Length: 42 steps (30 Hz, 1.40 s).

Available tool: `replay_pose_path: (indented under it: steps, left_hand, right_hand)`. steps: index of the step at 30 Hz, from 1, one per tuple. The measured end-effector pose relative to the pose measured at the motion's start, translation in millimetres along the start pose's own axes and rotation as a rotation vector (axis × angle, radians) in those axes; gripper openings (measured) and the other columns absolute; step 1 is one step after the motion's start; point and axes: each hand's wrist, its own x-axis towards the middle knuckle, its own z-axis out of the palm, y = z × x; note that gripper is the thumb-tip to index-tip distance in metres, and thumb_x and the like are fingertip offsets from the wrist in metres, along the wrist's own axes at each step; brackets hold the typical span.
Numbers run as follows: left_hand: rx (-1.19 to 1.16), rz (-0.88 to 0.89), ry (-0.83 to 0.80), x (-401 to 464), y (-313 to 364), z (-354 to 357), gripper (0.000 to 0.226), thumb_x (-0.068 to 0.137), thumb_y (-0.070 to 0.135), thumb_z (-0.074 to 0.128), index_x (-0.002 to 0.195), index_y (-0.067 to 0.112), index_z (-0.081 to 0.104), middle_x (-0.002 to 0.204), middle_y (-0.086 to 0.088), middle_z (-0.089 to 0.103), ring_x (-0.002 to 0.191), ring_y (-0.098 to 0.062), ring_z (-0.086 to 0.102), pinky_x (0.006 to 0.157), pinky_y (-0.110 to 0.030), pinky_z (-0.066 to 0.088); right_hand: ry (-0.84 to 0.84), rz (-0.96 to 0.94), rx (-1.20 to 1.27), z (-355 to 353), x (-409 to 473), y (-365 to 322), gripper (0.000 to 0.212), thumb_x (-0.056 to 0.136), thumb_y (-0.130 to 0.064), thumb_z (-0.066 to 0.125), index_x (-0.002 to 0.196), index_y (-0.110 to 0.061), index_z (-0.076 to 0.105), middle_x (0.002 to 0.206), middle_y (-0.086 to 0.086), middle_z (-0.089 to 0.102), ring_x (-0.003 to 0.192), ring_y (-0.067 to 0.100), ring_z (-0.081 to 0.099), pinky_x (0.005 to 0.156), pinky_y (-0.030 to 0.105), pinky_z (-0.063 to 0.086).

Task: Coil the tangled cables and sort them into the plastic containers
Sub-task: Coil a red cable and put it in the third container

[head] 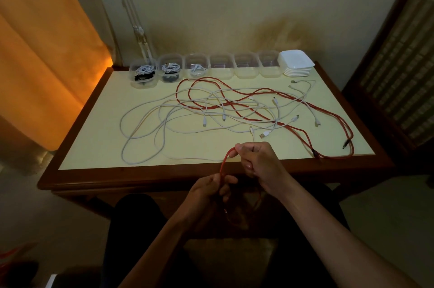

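Red cable between both hands; lower loops dim below table edge

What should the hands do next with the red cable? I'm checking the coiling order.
Probably lay another loop: the right hand feeds the red cable toward the left hand, which pinches the coil hanging below the table edge. The containers can wait while it's unfinished.
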Motion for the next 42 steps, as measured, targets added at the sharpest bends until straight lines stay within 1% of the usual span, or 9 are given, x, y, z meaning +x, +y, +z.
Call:
replay_pose_path:
  steps: [9, 14, 17, 22, 27, 30, 33, 35, 42]
  left_hand:
    - [0.056, 0.120, -0.153, 4, 3, -6, 0.016, 0.090, 0.017, 0.059, 0.084, 0.003, 0.060, 0.073, -0.010, 0.061, 0.075, -0.021, 0.064, 0.072, -0.029, 0.051]
    - [-0.060, 0.118, -0.119, 5, 7, 3, 0.012, 0.088, 0.004, 0.045, 0.081, 0.006, 0.054, 0.060, -0.003, 0.042, 0.048, -0.010, 0.035, 0.049, -0.022, 0.032]
    - [-0.259, 0.119, -0.137, 8, 20, 9, 0.011, 0.086, 0.009, 0.042, 0.083, 0.007, 0.053, 0.062, 0.000, 0.036, 0.052, -0.010, 0.030, 0.053, -0.025, 0.029]
    - [-0.451, 0.130, 0.148, 15, 43, -14, 0.037, 0.090, 0.033, 0.038, 0.105, 0.003, 0.054, 0.071, -0.001, 0.041, 0.064, -0.015, 0.038, 0.066, -0.031, 0.030]
    - [0.059, 0.150, 0.376, 25, 28, -34, 0.053, 0.092, 0.049, 0.035, 0.115, 0.006, 0.055, 0.072, 0.001, 0.048, 0.068, -0.015, 0.043, 0.067, -0.030, 0.035]
    - [0.185, 0.046, 0.201, 19, 12, -23, 0.057, 0.094, 0.055, 0.033, 0.107, 0.008, 0.060, 0.076, -0.003, 0.055, 0.071, -0.019, 0.051, 0.065, -0.029, 0.042]
    - [0.189, 0.064, -0.071, 13, 11, -11, 0.062, 0.100, 0.048, 0.024, 0.089, 0.000, 0.062, 0.060, -0.007, 0.042, 0.055, -0.020, 0.040, 0.056, -0.027, 0.034]
    - [0.223, 0.134, -0.093, 13, 12, -5, 0.059, 0.101, 0.040, 0.026, 0.084, -0.002, 0.062, 0.052, -0.001, 0.034, 0.047, -0.014, 0.031, 0.050, -0.024, 0.029]
    - [-0.029, 0.095, -0.153, 17, 13, -13, 0.032, 0.090, 0.034, 0.058, 0.089, 0.002, 0.062, 0.062, -0.002, 0.039, 0.052, -0.012, 0.033, 0.051, -0.023, 0.030]
  right_hand:
    - [-0.017, -0.003, -0.027, -4, 2, 6, 0.035, 0.102, -0.022, 0.049, 0.090, 0.002, 0.071, 0.054, 0.005, 0.036, 0.046, 0.013, 0.029, 0.046, 0.024, 0.024]
    - [0.054, -0.030, -0.088, -1, 4, 16, 0.029, 0.099, -0.023, 0.056, 0.084, -0.005, 0.073, 0.056, 0.006, 0.045, 0.048, 0.011, 0.038, 0.046, 0.021, 0.031]
    - [0.040, -0.107, -0.165, 10, -2, 36, 0.025, 0.099, -0.016, 0.055, 0.080, -0.017, 0.072, 0.061, -0.002, 0.058, 0.053, 0.004, 0.050, 0.050, 0.017, 0.038]
    - [-0.390, 0.078, -0.413, 14, -25, 58, 0.023, 0.103, -0.024, 0.049, 0.124, -0.025, 0.057, 0.070, 0.002, 0.059, 0.044, 0.007, 0.048, 0.045, 0.020, 0.040]
    - [-0.782, 0.098, -0.597, 16, -43, 21, 0.029, 0.100, -0.026, 0.055, 0.128, -0.018, 0.058, 0.082, -0.004, 0.064, 0.063, 0.012, 0.061, 0.063, 0.029, 0.052]
    - [-0.542, -0.110, -0.512, 15, -37, -11, 0.021, 0.100, -0.018, 0.053, 0.107, -0.009, 0.070, 0.079, -0.005, 0.067, 0.070, 0.001, 0.063, 0.066, 0.016, 0.049]
    - [-0.235, -0.151, -0.257, 5, -21, -26, 0.028, 0.100, -0.014, 0.052, 0.089, 0.004, 0.070, 0.073, 0.002, 0.070, 0.073, 0.009, 0.069, 0.071, 0.024, 0.053]
    - [-0.092, -0.236, -0.377, -2, -9, -24, 0.026, 0.099, -0.015, 0.056, 0.086, -0.001, 0.074, 0.073, -0.005, 0.069, 0.072, 0.004, 0.065, 0.071, 0.020, 0.048]
    - [-0.025, -0.262, -0.324, -1, -7, -15, 0.022, 0.097, -0.010, 0.059, 0.086, 0.002, 0.074, 0.057, -0.015, 0.062, 0.058, -0.001, 0.059, 0.059, 0.011, 0.041]
